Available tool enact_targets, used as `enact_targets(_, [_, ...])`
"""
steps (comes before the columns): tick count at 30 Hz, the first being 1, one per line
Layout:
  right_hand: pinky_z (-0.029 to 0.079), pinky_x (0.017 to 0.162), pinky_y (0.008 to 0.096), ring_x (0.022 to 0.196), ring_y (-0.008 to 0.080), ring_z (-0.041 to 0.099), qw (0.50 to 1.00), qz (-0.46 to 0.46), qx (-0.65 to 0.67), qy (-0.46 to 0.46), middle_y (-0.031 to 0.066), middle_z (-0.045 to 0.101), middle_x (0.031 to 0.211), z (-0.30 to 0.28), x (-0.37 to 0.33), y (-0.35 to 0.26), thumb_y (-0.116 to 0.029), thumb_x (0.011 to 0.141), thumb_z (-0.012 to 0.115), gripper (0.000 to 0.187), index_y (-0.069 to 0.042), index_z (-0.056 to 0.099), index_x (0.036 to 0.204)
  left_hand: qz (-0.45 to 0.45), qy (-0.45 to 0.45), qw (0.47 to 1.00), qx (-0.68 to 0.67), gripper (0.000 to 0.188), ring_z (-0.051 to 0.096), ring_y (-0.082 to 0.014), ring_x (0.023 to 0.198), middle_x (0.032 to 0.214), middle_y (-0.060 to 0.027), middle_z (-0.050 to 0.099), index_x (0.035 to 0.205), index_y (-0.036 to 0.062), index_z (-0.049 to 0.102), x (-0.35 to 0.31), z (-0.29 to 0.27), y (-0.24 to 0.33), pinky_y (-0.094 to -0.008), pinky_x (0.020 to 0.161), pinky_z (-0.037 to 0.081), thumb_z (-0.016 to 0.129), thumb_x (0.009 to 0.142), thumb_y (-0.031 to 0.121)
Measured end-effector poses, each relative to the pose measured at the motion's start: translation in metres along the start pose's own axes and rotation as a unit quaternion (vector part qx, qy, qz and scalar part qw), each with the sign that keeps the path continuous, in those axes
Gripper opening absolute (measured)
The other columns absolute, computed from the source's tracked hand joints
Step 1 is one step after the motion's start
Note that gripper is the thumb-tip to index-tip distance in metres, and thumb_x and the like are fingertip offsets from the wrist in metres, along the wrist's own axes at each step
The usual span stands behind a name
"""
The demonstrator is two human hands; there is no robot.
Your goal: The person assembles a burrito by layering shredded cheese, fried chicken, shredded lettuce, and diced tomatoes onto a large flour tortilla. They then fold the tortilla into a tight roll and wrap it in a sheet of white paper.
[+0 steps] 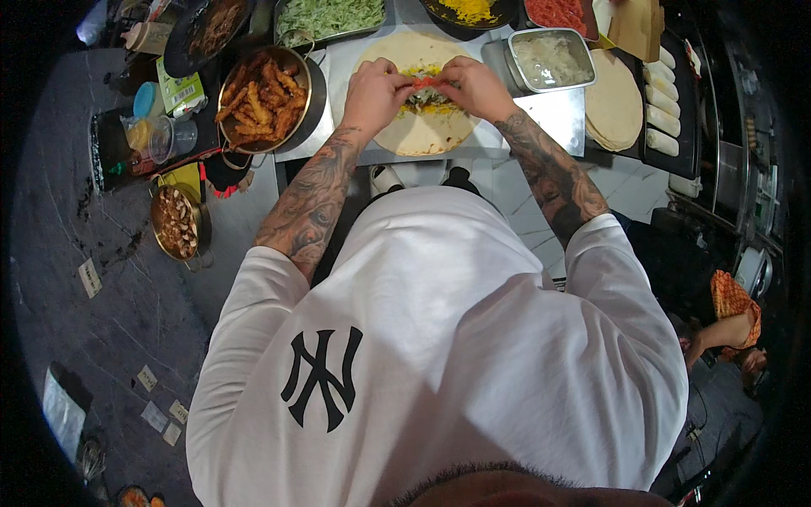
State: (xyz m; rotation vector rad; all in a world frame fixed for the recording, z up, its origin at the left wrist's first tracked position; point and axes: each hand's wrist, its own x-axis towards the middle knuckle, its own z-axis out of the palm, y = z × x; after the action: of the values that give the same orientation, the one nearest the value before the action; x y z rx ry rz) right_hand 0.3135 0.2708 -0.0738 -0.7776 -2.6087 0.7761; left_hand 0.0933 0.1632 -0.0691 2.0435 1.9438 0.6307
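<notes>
A large flour tortilla (418, 142) lies flat on a light work surface in front of me. Along its middle runs a band of filling (432, 100) with yellow, green, brown and red bits. My left hand (374, 95) and my right hand (475, 88) meet over this band from either side. Their fingertips are closed on a red chopped topping (424, 83), which looks like tomato. The fingers' undersides are hidden from above.
Fried strips fill a pan (295, 138) at left; a smaller pan (196, 237) sits below. Trays of shredded lettuce (325, 19), red topping (553, 15) and chopped white onion (549, 63) stand behind. Stacked tortillas (612, 106) and wrapped rolls (662, 106) lie right. Another person (726, 325) is farther right.
</notes>
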Motion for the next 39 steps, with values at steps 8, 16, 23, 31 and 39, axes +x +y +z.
enact_targets(8, [0.056, 0.079, 0.0446, 0.089, 0.0357, 0.070, 0.989, 0.119, 0.090, -0.024, 0.0159, 0.071, 0.092, -0.008, -0.004, 0.005, -0.010, 0.085, 0.075, 0.013, -0.004, 0.073, 0.095, 0.020, -0.012, 0.999, 0.029, 0.018, 0.060, -0.0292, 0.098, 0.099, -0.0037, 0.067, 0.101, 0.0184, 0.083, 0.018, 0.006, 0.031, -0.0431, 0.086, 0.049, 0.080, 0.084, 0.025])
enact_targets(16, [0.056, 0.079, 0.0439, 0.089, 0.0368, 0.070, 0.994, 0.065, 0.089, -0.016, 0.0161, 0.072, 0.093, -0.012, -0.011, 0.015, -0.008, 0.083, 0.073, 0.013, -0.003, 0.072, 0.095, -0.052, -0.011, 0.998, 0.030, 0.022, 0.060, -0.0317, 0.101, 0.100, -0.0076, 0.066, 0.092, 0.0118, 0.077, 0.021, -0.010, 0.033, -0.0453, 0.087, 0.049, 0.085, 0.080, 0.029])
enact_targets(23, [0.057, 0.087, 0.0415, 0.097, 0.0332, 0.069, 0.996, -0.069, 0.048, 0.019, 0.0118, 0.073, 0.103, -0.001, 0.018, 0.002, -0.015, 0.090, 0.073, 0.015, -0.004, 0.076, 0.099, -0.108, 0.003, 0.993, 0.044, 0.022, 0.060, -0.0298, 0.103, 0.102, -0.0062, 0.067, 0.098, 0.0146, 0.082, 0.001, -0.018, -0.002, -0.0439, 0.091, 0.047, 0.083, 0.082, 0.030])
enact_targets(31, [0.055, 0.091, 0.0440, 0.102, 0.0334, 0.068, 0.993, -0.074, -0.021, -0.085, 0.0114, 0.073, 0.102, 0.003, 0.016, 0.010, -0.012, 0.086, 0.071, 0.016, -0.006, 0.077, 0.100, -0.085, -0.029, 0.992, 0.086, 0.019, 0.062, -0.0322, 0.100, 0.100, -0.0092, 0.067, 0.103, 0.0148, 0.083, -0.007, -0.021, 0.003, -0.0443, 0.090, 0.052, 0.080, 0.086, 0.023])
enact_targets(39, [0.056, 0.086, 0.0461, 0.096, 0.0356, 0.069, 0.994, -0.052, 0.049, 0.077, 0.0152, 0.072, 0.097, -0.009, 0.006, 0.029, -0.012, 0.085, 0.070, 0.014, -0.008, 0.076, 0.097, -0.082, 0.012, 0.995, 0.062, 0.027, 0.061, -0.0309, 0.106, 0.103, -0.0074, 0.067, 0.107, 0.0146, 0.081, 0.002, -0.017, 0.007, -0.0460, 0.090, 0.048, 0.082, 0.084, 0.030])
